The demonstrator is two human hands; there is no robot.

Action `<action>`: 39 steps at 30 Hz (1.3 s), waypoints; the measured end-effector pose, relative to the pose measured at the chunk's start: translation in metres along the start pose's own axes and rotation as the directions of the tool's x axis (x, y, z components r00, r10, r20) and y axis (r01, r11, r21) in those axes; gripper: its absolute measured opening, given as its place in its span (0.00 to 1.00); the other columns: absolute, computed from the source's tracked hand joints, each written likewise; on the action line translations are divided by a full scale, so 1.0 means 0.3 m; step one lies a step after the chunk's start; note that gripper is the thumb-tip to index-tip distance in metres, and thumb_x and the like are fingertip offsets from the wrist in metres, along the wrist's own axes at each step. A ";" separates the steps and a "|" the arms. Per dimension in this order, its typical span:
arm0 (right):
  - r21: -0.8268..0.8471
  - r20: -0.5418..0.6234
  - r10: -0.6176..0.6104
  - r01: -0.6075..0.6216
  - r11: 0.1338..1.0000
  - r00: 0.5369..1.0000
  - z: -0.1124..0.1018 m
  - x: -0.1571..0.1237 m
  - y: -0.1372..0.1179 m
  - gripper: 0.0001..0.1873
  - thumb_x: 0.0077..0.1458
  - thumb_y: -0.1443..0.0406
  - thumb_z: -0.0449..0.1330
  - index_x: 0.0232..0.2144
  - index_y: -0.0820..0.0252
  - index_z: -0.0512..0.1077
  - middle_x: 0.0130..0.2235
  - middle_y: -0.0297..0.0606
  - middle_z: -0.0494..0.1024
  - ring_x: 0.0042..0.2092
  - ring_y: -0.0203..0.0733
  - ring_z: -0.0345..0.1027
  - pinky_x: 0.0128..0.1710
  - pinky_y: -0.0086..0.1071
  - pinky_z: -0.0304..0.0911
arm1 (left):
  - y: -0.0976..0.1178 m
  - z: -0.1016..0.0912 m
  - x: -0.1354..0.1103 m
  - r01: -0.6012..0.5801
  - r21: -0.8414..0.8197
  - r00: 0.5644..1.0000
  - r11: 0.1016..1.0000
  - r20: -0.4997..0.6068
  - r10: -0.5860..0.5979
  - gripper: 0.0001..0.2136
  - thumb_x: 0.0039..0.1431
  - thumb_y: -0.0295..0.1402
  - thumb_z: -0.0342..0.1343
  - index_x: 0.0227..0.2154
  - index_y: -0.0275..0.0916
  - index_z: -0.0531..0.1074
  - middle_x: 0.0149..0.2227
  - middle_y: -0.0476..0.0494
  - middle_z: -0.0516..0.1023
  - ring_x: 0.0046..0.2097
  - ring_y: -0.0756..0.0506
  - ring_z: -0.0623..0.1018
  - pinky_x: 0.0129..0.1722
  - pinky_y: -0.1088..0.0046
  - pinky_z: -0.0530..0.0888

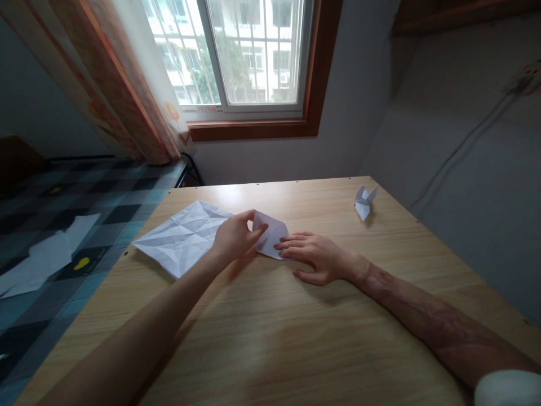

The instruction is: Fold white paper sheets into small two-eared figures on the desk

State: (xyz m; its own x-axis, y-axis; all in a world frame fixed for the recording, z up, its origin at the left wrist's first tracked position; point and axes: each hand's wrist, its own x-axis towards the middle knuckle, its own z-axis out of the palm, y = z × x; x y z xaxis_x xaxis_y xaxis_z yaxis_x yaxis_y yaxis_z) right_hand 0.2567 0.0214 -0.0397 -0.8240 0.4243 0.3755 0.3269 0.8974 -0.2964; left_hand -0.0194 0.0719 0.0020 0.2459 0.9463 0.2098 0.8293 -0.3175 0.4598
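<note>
A small folded white paper (273, 232) lies on the wooden table (296, 338) near its middle. My left hand (234, 237) pinches the paper's upper left edge with closed fingers. My right hand (316, 256) lies flat with fingers stretched out, its fingertips pressing the paper's right lower part. A larger creased white sheet (181, 237) lies spread out just left of my left hand, touching or slipping under it.
A finished folded paper figure (364, 202) stands near the table's far right edge. A bed with a checkered cover (63, 225) and white sheets of paper (42, 256) lies left of the table. A window (245, 56) and curtain (127, 84) are behind.
</note>
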 end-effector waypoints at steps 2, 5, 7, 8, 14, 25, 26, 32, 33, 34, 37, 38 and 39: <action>0.002 0.004 0.006 -0.006 1.000 1.000 -0.002 0.002 -0.004 0.24 0.64 0.62 0.65 0.61 0.58 0.75 0.69 0.50 0.77 0.69 0.55 0.73 0.73 0.53 0.64 | -0.007 0.001 0.007 -0.010 -0.021 1.000 1.000 -0.018 0.009 0.10 0.65 0.44 0.63 0.34 0.44 0.79 0.33 0.48 0.84 0.33 0.44 0.80 0.34 0.69 0.66; 0.011 0.000 0.006 -0.006 1.000 1.000 -0.003 0.003 -0.006 0.23 0.64 0.62 0.65 0.60 0.57 0.75 0.69 0.50 0.77 0.69 0.55 0.73 0.72 0.53 0.64 | -0.029 -0.003 0.021 -0.046 -0.051 0.997 0.998 -0.061 0.043 0.07 0.64 0.40 0.63 0.35 0.43 0.80 0.37 0.47 0.86 0.34 0.44 0.81 0.35 0.69 0.68; 0.014 -0.007 0.004 -0.004 1.000 1.000 -0.002 0.002 -0.006 0.23 0.63 0.63 0.65 0.60 0.57 0.75 0.69 0.49 0.77 0.68 0.54 0.74 0.72 0.53 0.64 | -0.049 -0.006 0.032 -0.065 -0.087 0.996 0.994 -0.070 0.059 0.06 0.61 0.39 0.63 0.37 0.43 0.81 0.39 0.47 0.86 0.33 0.45 0.81 0.35 0.69 0.70; 0.011 -0.008 0.005 -0.005 1.000 1.000 -0.001 0.001 -0.005 0.23 0.63 0.63 0.65 0.60 0.56 0.76 0.69 0.48 0.78 0.68 0.54 0.74 0.72 0.53 0.64 | -0.058 -0.007 0.037 -0.063 -0.126 0.996 0.990 -0.063 0.056 0.07 0.60 0.38 0.63 0.38 0.43 0.81 0.39 0.47 0.86 0.32 0.45 0.81 0.34 0.70 0.71; -0.017 -0.030 -0.005 0.004 1.000 1.000 0.004 0.001 0.001 0.26 0.65 0.63 0.65 0.63 0.55 0.74 0.67 0.48 0.80 0.67 0.54 0.75 0.70 0.53 0.67 | -0.093 -0.003 0.054 -0.042 -0.392 0.999 0.919 -0.006 0.043 0.07 0.57 0.36 0.59 0.36 0.41 0.79 0.37 0.46 0.85 0.28 0.46 0.83 0.30 0.71 0.75; -0.101 -0.083 0.000 -0.008 0.995 0.997 0.019 -0.012 0.000 0.24 0.61 0.65 0.66 0.59 0.54 0.80 0.61 0.42 0.84 0.79 0.58 0.55 0.80 0.61 0.48 | -0.094 0.002 0.049 0.008 -0.482 0.999 0.876 -0.037 -0.030 0.08 0.60 0.34 0.55 0.38 0.40 0.77 0.37 0.47 0.82 0.28 0.48 0.81 0.30 0.70 0.77; -0.105 -0.082 -0.007 -0.001 0.994 0.997 0.020 -0.012 0.001 0.24 0.61 0.66 0.66 0.59 0.54 0.80 0.61 0.42 0.84 0.80 0.59 0.53 0.80 0.62 0.48 | -0.095 0.003 0.049 0.010 -0.504 0.999 0.863 -0.036 -0.033 0.08 0.60 0.34 0.56 0.39 0.40 0.77 0.37 0.46 0.82 0.28 0.48 0.81 0.30 0.71 0.77; -0.081 -0.028 -0.016 0.014 0.997 0.999 0.022 -0.013 0.005 0.22 0.64 0.65 0.64 0.59 0.56 0.77 0.70 0.44 0.76 0.79 0.57 0.56 0.79 0.58 0.54 | -0.097 0.045 0.046 0.025 -0.621 0.997 0.784 -0.044 -0.066 0.13 0.60 0.40 0.65 0.42 0.39 0.73 0.33 0.48 0.80 0.29 0.47 0.82 0.30 0.72 0.76; -0.078 -0.025 -0.016 0.014 0.997 1.000 0.022 -0.012 0.004 0.22 0.64 0.65 0.64 0.60 0.56 0.77 0.72 0.45 0.73 0.79 0.57 0.57 0.79 0.58 0.54 | -0.094 0.059 0.041 0.006 -0.635 0.996 0.773 -0.067 -0.062 0.15 0.60 0.42 0.66 0.43 0.39 0.73 0.37 0.46 0.81 0.30 0.47 0.82 0.30 0.72 0.76; -0.075 -0.024 -0.019 0.017 0.997 1.000 0.021 -0.012 0.003 0.23 0.64 0.64 0.64 0.60 0.56 0.76 0.73 0.46 0.72 0.78 0.56 0.58 0.79 0.57 0.54 | -0.092 0.073 0.035 -0.008 -0.640 0.996 0.769 -0.073 -0.050 0.17 0.60 0.43 0.67 0.45 0.39 0.73 0.41 0.44 0.82 0.32 0.48 0.82 0.31 0.72 0.77; -0.042 -0.019 -0.032 0.031 0.999 0.999 0.017 -0.009 -0.003 0.25 0.64 0.65 0.64 0.62 0.58 0.75 0.74 0.50 0.70 0.76 0.55 0.64 0.78 0.55 0.58 | -0.087 0.114 0.011 -0.055 -0.635 0.996 0.770 -0.094 -0.007 0.17 0.60 0.42 0.67 0.47 0.39 0.74 0.49 0.41 0.81 0.37 0.48 0.82 0.35 0.72 0.78; -0.026 -0.019 -0.033 0.032 0.999 0.999 0.015 -0.009 -0.006 0.25 0.64 0.65 0.65 0.63 0.58 0.74 0.73 0.52 0.71 0.74 0.55 0.66 0.77 0.55 0.59 | -0.087 0.124 0.004 -0.070 -0.629 0.996 0.774 -0.089 0.018 0.17 0.60 0.41 0.67 0.48 0.39 0.75 0.50 0.40 0.80 0.38 0.48 0.82 0.36 0.71 0.79; -0.011 -0.019 -0.029 0.029 1.000 0.999 0.012 -0.008 -0.010 0.26 0.64 0.65 0.65 0.63 0.59 0.74 0.73 0.53 0.72 0.73 0.55 0.67 0.76 0.55 0.61 | -0.087 0.133 -0.002 -0.084 -0.621 0.996 0.779 -0.083 0.042 0.17 0.60 0.40 0.67 0.48 0.39 0.75 0.51 0.40 0.79 0.40 0.47 0.82 0.37 0.71 0.79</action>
State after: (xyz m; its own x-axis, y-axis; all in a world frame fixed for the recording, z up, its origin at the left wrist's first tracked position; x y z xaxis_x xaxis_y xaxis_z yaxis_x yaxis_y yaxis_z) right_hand 0.2560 0.0174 -0.0431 -0.8243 0.4003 0.4004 0.3083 0.9105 -0.2755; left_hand -0.0212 0.0821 -0.0447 0.2379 0.9240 0.2993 0.3142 -0.3648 0.8765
